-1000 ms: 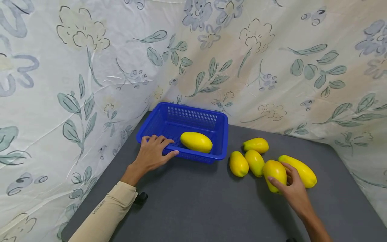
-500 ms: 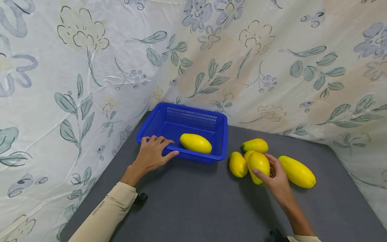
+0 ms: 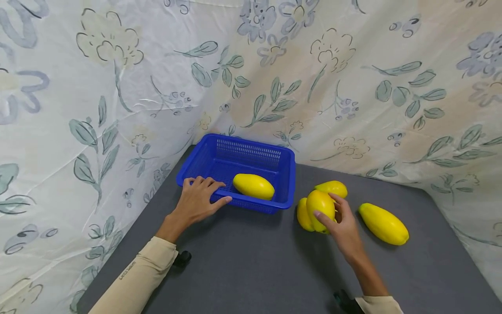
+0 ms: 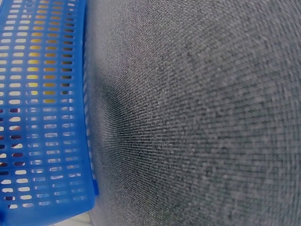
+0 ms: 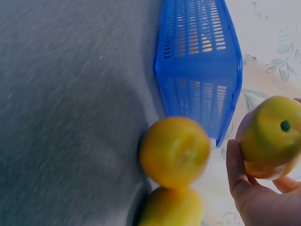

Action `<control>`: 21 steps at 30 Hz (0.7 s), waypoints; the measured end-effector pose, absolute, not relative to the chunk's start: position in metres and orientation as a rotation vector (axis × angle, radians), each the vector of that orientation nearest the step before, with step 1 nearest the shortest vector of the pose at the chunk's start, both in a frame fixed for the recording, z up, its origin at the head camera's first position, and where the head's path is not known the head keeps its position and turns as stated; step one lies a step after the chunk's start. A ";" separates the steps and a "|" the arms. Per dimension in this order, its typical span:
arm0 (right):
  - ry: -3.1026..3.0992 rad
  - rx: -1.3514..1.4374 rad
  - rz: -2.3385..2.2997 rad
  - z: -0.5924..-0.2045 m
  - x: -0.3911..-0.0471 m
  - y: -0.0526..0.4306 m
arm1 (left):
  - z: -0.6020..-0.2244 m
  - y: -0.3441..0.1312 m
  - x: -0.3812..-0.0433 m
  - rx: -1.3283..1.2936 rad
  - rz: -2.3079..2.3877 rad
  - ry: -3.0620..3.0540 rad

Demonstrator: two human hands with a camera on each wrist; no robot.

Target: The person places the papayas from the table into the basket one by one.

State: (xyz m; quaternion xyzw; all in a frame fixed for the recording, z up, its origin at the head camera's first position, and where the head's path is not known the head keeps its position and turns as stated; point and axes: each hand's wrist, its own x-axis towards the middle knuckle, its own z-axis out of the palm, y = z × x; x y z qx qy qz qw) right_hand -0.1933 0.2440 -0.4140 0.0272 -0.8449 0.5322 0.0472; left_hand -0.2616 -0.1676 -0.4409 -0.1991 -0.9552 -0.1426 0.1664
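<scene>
My right hand (image 3: 345,229) holds a smooth yellow mango-shaped fruit (image 3: 320,208) above the table, thumb on the near side and fingers on the far side. In the right wrist view this fruit (image 5: 275,134) shows a small green stem spot. Behind and below it, other yellow fruits (image 3: 303,216) are partly hidden. At the left, my left hand (image 3: 200,198) grips the front rim of a blue plastic basket (image 3: 288,174), fingers over the rim and thumb outside. A long yellow fruit (image 3: 254,186) lies in the basket. The left wrist view shows the slotted basket wall (image 4: 42,117) but not the hand.
A longer yellow fruit (image 3: 383,223) lies on the dark grey table (image 3: 251,270) right of my right hand. Another yellow fruit (image 3: 333,188) lies farther back. Floral cloth (image 3: 333,87) hangs behind the table and along its sides.
My right hand has carried the fruit leftward, from beside the long fruit to over the cluster nearer the basket. The left hand and basket stay in place.
</scene>
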 end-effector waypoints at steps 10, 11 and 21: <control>-2.562 0.105 1.655 -0.405 -0.203 0.219 | -0.442 -0.167 -0.262 -0.577 -0.399 -2.708; -2.566 0.102 1.653 -0.404 -0.204 0.217 | -0.442 -0.167 -0.263 -0.577 -0.398 -2.707; -2.562 0.074 1.708 -0.396 -0.214 0.198 | -0.443 -0.169 -0.262 -0.571 -0.402 -2.697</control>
